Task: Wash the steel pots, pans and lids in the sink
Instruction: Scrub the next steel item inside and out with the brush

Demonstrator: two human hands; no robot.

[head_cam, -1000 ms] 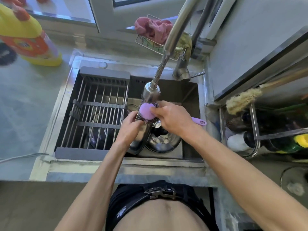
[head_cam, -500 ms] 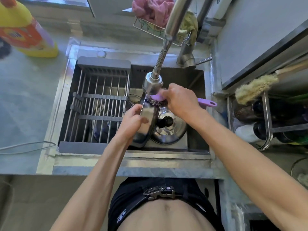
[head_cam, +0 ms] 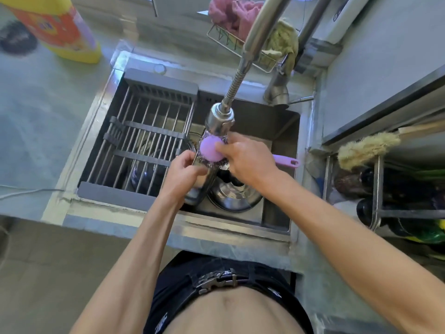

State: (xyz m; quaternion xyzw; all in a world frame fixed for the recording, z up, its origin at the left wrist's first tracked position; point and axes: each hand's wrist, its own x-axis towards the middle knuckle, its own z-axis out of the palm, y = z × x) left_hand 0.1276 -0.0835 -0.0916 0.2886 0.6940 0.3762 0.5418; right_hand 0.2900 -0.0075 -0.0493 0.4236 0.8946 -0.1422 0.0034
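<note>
While the left hand (head_cam: 184, 173) grips a steel lid (head_cam: 204, 182) on edge over the sink (head_cam: 280, 220), the right hand (head_cam: 249, 162) is closed round the purple-handled scrubber (head_cam: 210, 149) and presses its wire pad against the lid's upper rim, right beneath the faucet head (head_cam: 219, 121). Half a second ago the pad was turned edge-on with only a purple sliver showing; now its round back faces up again, as it did a second ago, so the scrubbing is running back and forth along the rim. That suggests this lid is mid-scrub, not yet rinsed and set aside. Whether water is flowing is hard to tell through the blur. A second lid (head_cam: 234, 196) with a black knob lies below in the basin, and another pot (head_cam: 147, 177) sits under the drying rack (head_cam: 144, 133), both apparently waiting.
</note>
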